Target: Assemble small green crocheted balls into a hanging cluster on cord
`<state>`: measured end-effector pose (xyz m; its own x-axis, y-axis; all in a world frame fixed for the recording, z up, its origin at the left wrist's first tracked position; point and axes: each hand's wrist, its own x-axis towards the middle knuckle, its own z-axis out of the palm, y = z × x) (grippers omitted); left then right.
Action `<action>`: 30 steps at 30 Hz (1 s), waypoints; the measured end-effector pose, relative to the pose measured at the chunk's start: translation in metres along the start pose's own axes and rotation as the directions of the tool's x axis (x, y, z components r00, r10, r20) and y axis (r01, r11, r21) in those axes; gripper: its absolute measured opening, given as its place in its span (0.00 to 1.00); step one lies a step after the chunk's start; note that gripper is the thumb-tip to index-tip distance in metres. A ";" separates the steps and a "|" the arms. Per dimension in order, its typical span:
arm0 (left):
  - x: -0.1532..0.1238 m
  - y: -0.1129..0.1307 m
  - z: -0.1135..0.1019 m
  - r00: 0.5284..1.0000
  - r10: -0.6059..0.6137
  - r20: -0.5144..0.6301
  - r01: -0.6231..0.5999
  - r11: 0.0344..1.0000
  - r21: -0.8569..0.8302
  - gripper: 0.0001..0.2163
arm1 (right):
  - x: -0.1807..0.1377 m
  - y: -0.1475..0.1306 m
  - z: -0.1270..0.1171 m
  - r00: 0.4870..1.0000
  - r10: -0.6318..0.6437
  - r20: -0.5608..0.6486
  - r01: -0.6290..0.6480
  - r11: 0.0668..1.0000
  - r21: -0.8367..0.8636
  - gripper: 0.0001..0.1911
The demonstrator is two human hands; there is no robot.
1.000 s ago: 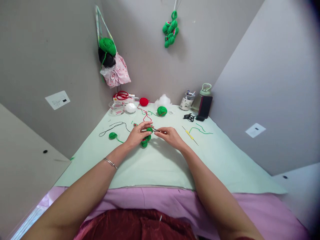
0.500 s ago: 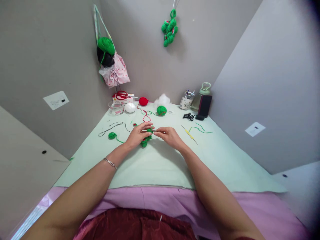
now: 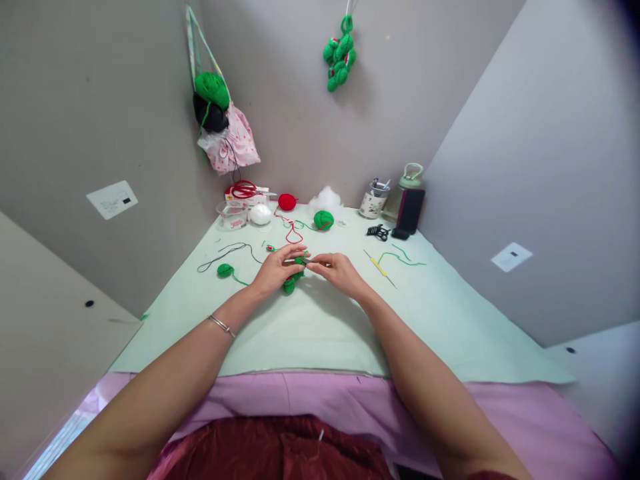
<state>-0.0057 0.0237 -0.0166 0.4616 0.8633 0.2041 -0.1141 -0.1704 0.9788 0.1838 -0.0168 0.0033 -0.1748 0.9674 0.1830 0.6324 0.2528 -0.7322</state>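
Note:
My left hand [image 3: 274, 272] is closed on a green crocheted piece [image 3: 289, 285], pinched between thumb and fingers over the middle of the table. Its rounded lower end hangs below my fingers, and a bit of red shows on it. My right hand [image 3: 337, 272] pinches a slim dark tool [image 3: 308, 261] whose tip meets the green work at my left fingertips. Whether it is a hook or a needle I cannot make out. From a small green yarn ball [image 3: 225, 271], a strand runs toward my left hand.
On the right lies a yellow-handled crochet hook [image 3: 379, 267] by green yarn scraps. Black clips [image 3: 378, 232], a phone [image 3: 411, 211], a bottle [image 3: 411, 175] and a pen cup [image 3: 374, 201] stand behind. Red yarn [image 3: 287, 202], green yarn [image 3: 324, 221], white stuffing [image 3: 327, 199] and red-handled scissors [image 3: 245, 189] line the back.
Both hands stay in nearly the same place, with only a slight shift of the tool at the green piece. The whole view has moved a little.

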 end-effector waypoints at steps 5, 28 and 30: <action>0.000 0.001 0.000 1.000 -0.014 -0.002 0.014 1.000 -0.019 0.23 | -0.001 -0.004 -0.004 1.000 -0.016 0.019 0.013 0.991 0.130 0.19; 0.001 0.013 -0.004 0.993 -0.117 0.015 0.109 0.863 -0.493 0.08 | 0.002 0.000 0.018 0.998 -0.030 0.061 0.012 0.960 0.280 0.15; 0.001 0.013 -0.005 0.992 -0.129 0.000 0.112 0.864 -0.491 0.09 | 0.002 0.000 0.017 1.000 -0.018 0.025 0.011 0.965 0.261 0.13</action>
<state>-0.0114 0.0246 -0.0037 0.4724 0.8781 0.0763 -0.4787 0.1829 0.8587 0.1708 -0.0151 -0.0076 -0.2055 0.9621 0.1795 0.4112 0.2513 -0.8762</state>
